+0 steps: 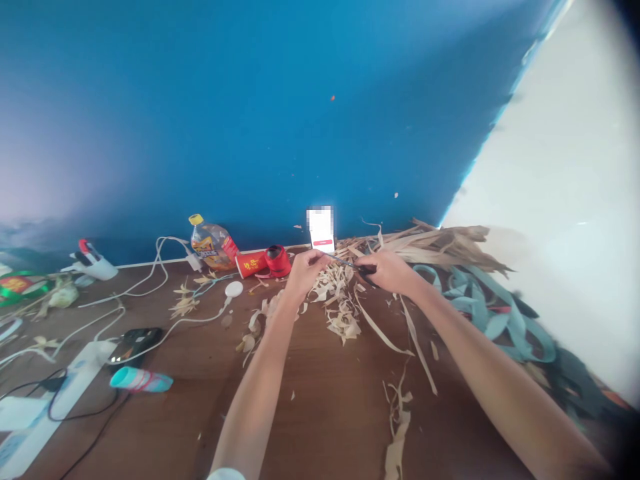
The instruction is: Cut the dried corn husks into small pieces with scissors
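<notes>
My right hand [387, 272] is closed around the dark handles of a pair of scissors [344, 261], whose thin blades point left toward my other hand. My left hand [305, 270] is pinched near the blade tips; what sits between its fingers is too small to make out. Beneath both hands lies a heap of pale cut husk scraps [343, 313]. Long husk strips [380, 327] trail from the heap across the brown table [320, 413]. A phone [321, 230] with a lit screen leans on the blue wall just behind my hands.
Dry husk leaves [445, 245] and coiled pale green ribbon [495, 313] lie at the right. Toward the left are a plastic bottle [213, 243], a red cup [250, 264], red tape [278, 262], a white charger [233, 289], a blue roll [141, 380] and a power strip [60, 407] with cables.
</notes>
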The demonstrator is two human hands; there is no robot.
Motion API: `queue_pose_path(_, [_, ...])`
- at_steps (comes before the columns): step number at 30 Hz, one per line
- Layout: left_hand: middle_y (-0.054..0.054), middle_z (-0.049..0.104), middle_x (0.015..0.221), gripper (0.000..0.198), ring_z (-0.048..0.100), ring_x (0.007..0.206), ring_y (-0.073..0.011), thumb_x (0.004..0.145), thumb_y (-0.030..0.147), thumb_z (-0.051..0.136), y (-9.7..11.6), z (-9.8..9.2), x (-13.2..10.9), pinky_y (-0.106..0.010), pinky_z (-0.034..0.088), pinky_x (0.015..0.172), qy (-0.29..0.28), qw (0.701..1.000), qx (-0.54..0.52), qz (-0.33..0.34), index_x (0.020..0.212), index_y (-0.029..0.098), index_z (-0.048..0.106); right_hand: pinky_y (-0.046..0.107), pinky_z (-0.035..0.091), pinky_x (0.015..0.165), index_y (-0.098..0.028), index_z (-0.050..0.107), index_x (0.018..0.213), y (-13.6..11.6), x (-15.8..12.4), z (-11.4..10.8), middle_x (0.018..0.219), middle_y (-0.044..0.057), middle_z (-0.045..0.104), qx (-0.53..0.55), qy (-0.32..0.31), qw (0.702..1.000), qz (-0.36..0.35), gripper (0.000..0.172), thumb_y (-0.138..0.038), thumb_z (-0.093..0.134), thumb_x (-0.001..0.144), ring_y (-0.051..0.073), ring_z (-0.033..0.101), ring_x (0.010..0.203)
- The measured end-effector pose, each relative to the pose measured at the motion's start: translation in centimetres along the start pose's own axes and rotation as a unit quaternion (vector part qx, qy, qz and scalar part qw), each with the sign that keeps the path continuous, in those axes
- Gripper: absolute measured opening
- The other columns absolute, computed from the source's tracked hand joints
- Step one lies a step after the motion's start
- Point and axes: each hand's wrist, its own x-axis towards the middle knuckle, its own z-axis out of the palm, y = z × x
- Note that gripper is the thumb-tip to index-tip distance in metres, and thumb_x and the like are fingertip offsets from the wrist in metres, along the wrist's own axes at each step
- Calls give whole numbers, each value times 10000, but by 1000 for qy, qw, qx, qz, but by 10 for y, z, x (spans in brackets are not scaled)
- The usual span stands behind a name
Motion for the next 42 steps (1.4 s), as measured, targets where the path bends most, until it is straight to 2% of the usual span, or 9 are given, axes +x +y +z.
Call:
queue_pose_path(3, [-14,613,664,227,519,645,-115,760,366,647,1,3,0,-230,383,616,29,999,-41,-12,760,141,680,244,233,510,-215,670,707,1,0,3,517,-29,538,-4,29,1000,10,175,-183,499,696,110,411,490])
queue_pose_path(7, [-4,589,649,259,453,569,-71,739,393,684,3,15,-3,-208,358,564,99,982,-150,-54,749,135,661,231,236,505,-198,655,723,1,2,15,542,-29,548,-3,95,995,27,124,-214,534,701,108,425,499])
queue_pose_path(10, [-14,625,757,261,448,568,-45,702,377,734,6,26,-4,-180,347,530,160,944,-271,-99,750,142,631,225,250,515,-205,651,739,-3,3,28,561,-23,571,-32,144,988,36,114,-225,541,713,115,454,518])
queue_pose_path(14, [-1,606,771,235,463,567,-27,707,314,753,12,34,-4,-154,345,502,217,868,-419,-159,728,142,595,235,263,532,-233,671,784,-13,2,45,626,-8,643,-88,181,978,48,139,-243,541,736,138,531,564])
queue_pose_path(17, [17,554,677,200,448,526,-23,747,260,728,16,35,-4,-145,325,465,235,827,-478,-182,711,136,575,246,277,545,-259,689,866,-20,0,56,702,-4,692,-117,189,974,41,193,-247,538,747,155,583,619])
queue_pose_path(20, [36,480,590,202,434,498,-28,785,255,695,18,36,-3,-138,317,445,230,805,-518,-176,702,136,554,254,284,550,-280,697,943,-23,-2,65,767,-1,719,-140,191,970,46,258,-245,540,741,169,607,655])
queue_pose_path(25, [15,533,641,189,432,481,-31,805,304,673,19,40,-3,-140,331,439,198,802,-532,-186,774,136,594,256,290,552,-278,700,980,-21,-3,73,797,11,733,-147,205,966,52,296,-237,541,734,175,619,669])
queue_pose_path(33, [9,543,632,184,424,467,-34,887,276,561,33,43,-8,-144,320,426,199,780,-556,-204,778,132,593,255,234,523,-267,691,939,-24,-5,77,776,0,725,-164,217,962,34,286,-195,522,720,144,604,622])
queue_pose_path(42, [9,565,669,234,398,479,-41,815,376,651,33,44,-10,-189,314,457,188,806,-529,-188,803,147,607,257,216,531,-230,700,895,-30,-7,77,737,26,715,-161,229,960,25,259,-181,505,733,140,576,599])
